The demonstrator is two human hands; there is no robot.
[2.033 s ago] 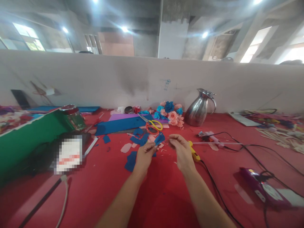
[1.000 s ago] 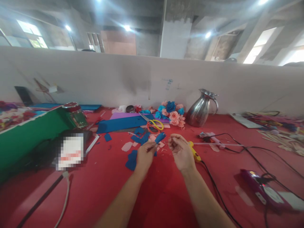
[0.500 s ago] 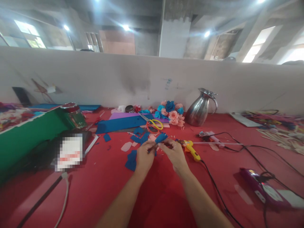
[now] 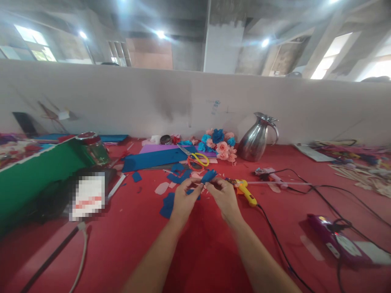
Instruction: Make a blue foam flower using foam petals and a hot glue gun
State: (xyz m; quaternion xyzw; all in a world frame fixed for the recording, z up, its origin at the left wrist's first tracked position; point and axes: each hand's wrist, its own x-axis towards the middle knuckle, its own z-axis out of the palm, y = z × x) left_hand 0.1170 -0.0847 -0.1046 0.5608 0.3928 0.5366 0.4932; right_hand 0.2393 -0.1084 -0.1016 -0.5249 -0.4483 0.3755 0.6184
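Note:
Between my fingertips is a small blue paper flower (image 4: 209, 176), its petals pointing away from me. My left hand (image 4: 187, 198) pinches its base from the left. From the other side my right hand (image 4: 224, 198) presses thumb and fingers onto the same base. Cut blue paper pieces (image 4: 168, 206) lie beside my left hand, with pale pink paper petals (image 4: 161, 188) close by. Scissors with yellow and orange handles (image 4: 200, 159) rest just beyond the flower. A yellow glue gun (image 4: 248, 193) lies to the right of my right hand.
Finished pink and blue paper flowers (image 4: 222, 149) stand at the back near a steel jug (image 4: 255, 140). Blue paper sheets (image 4: 149, 159) lie left of them. Black cables run from a purple power strip (image 4: 339, 240) at right. A green box (image 4: 45, 175) and lidded jar (image 4: 94, 148) stand left.
My fingers have shifted slightly around the flower's base, and both thumbs now sit closer together. The flower shows a little more upright. The whole view has drifted slightly.

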